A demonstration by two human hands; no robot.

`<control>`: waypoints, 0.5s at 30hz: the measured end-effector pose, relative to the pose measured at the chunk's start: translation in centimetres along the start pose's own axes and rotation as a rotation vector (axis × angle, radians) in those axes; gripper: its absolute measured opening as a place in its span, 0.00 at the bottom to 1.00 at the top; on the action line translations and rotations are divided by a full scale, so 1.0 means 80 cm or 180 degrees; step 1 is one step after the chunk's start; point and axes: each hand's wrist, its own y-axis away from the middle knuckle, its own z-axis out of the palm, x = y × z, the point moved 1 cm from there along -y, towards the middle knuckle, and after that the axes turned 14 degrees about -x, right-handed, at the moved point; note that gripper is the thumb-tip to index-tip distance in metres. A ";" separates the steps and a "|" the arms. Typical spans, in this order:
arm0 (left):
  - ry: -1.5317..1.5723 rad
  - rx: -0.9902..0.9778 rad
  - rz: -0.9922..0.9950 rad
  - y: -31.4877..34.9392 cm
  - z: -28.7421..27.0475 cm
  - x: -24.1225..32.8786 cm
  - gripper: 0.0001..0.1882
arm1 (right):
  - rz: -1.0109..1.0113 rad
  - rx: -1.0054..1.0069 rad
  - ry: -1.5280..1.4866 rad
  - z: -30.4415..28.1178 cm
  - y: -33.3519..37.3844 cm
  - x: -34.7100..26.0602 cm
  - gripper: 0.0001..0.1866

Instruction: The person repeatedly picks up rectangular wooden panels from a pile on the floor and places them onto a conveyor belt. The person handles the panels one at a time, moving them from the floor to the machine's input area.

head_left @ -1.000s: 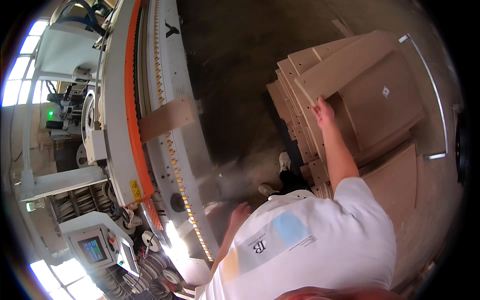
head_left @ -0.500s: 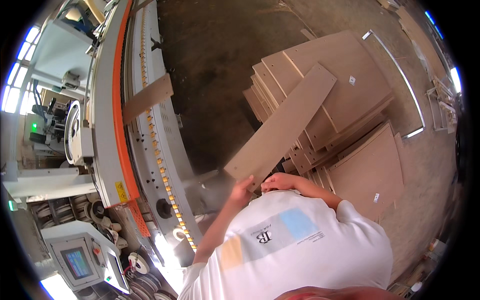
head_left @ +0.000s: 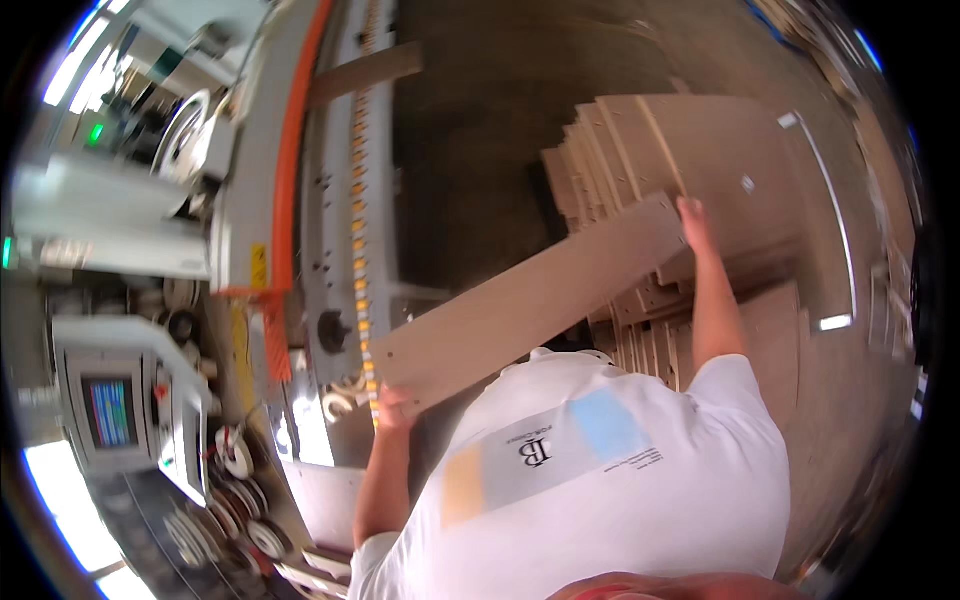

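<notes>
A long brown board (head_left: pixel 540 300) with small holes near its ends spans the space in front of me, tilted up toward the right. My left hand (head_left: pixel 397 408) grips its near left end, close to the roller edge of the machine. At the far right end, my right hand (head_left: pixel 693 222) is closed around the short edge. Behind the right end lies a stack of brown panels (head_left: pixel 720 140), partly covered by the board. Another brown board (head_left: pixel 368 74) lies across the machine's roller track.
On the left runs a long machine with an orange strip (head_left: pixel 292 160) and yellow rollers (head_left: pixel 360 230). A control panel with a screen (head_left: pixel 110 412) stands at the lower left, beside several rolls of edging (head_left: pixel 240 505). White floor tape (head_left: pixel 838 220) marks the right side.
My right hand has moved from near my waist to the board's far right end. The board has swung flatter and its left end has moved toward the machine. The whole view has turned.
</notes>
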 end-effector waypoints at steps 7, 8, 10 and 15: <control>-0.0858 -0.0061 0.0359 0.057 -0.095 0.033 0.31 | 0.0661 -0.0772 -0.1460 0.076 0.047 0.042 0.46; -0.0510 0.0066 0.0442 0.059 -0.105 0.032 0.32 | 0.0912 -0.0615 -0.1420 0.086 0.043 0.062 0.46; 0.0163 0.0304 0.0613 0.060 -0.111 0.024 0.35 | 0.0875 -0.0754 -0.1682 0.113 0.053 0.074 0.46; 0.1348 0.0694 0.1290 0.046 -0.110 -0.038 0.37 | 0.0939 -0.1024 -0.2711 0.176 0.120 0.040 0.44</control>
